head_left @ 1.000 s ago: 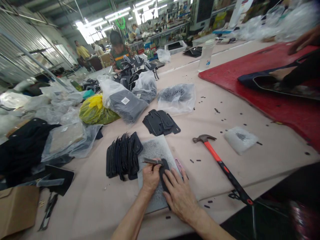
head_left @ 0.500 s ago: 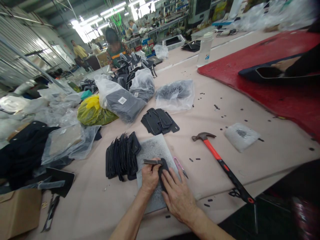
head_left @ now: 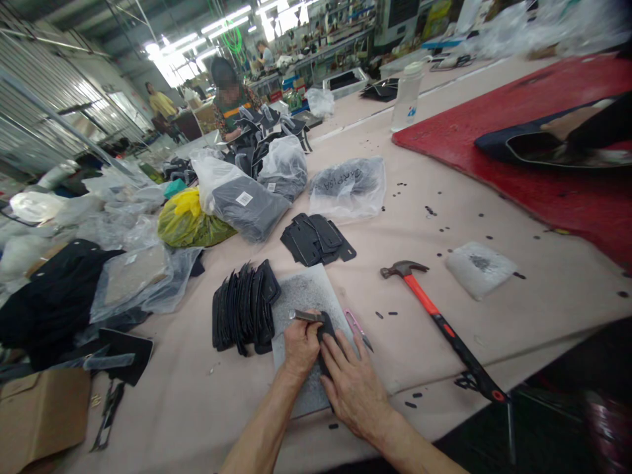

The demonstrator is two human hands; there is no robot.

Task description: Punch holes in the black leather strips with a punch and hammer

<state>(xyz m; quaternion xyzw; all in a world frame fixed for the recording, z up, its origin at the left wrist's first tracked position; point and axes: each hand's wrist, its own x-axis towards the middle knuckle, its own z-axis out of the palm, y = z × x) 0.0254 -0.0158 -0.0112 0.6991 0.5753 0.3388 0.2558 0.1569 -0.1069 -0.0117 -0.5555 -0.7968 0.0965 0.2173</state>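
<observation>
My left hand (head_left: 302,347) is closed around a short metal punch (head_left: 305,316), whose end meets a small dark flat piece (head_left: 328,325). My right hand (head_left: 354,385) lies flat over that piece with its fingers stretched out, hiding much of it. Beneath both is a speckled grey board (head_left: 296,289). Left of the board stands a row of stacked black pieces (head_left: 241,309). Pink-handled thread snips (head_left: 356,326) rest beside my right fingers. Farther right lies a claw hammer (head_left: 439,322) with a red and black handle.
Loose black pieces (head_left: 316,238) lie beyond the board, with a marked plastic bag (head_left: 348,187) behind them. A small white packet (head_left: 480,268) is past the hammer. At right, another person's hand (head_left: 567,125) holds a dark item on a red board (head_left: 454,125). A cardboard box (head_left: 44,415) sits at left.
The view has shifted slightly. The punch has tilted a little in my left hand, while my right hand stays flat on the dark piece. The other person's hand shows more at right.
</observation>
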